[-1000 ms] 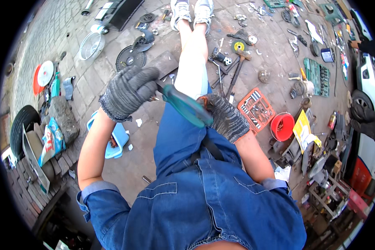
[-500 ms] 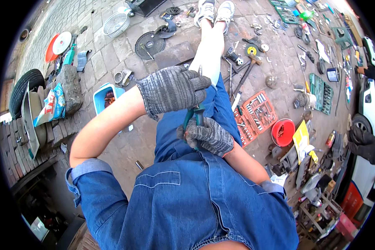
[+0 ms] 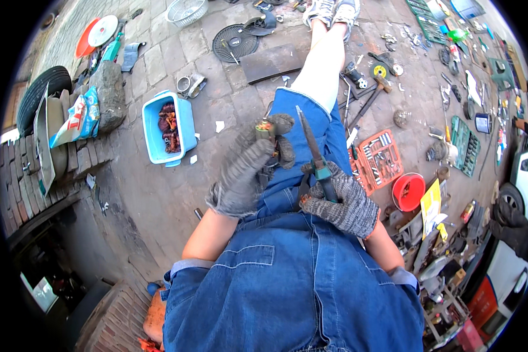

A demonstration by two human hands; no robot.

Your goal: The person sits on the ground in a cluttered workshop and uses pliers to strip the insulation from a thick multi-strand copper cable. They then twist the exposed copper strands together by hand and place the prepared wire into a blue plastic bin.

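Separating from their close, stacked position of half a second ago, the hands now stand side by side. The left hand [image 3: 240, 167], partly blurred, curls its fingers around a small cylinder [image 3: 264, 131] with a copper-coloured end. The right hand [image 3: 347, 202] is wrapped firmly around the handles of the pliers [image 3: 317, 155], nose upward. The pliers are clear of the cylinder; work with them appears paused. Beyond the left hand, leftward, sits a blue basin [image 3: 186, 123].

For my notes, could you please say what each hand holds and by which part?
Right hand: pliers, by the handles. Left hand: a small cylinder, around its side.
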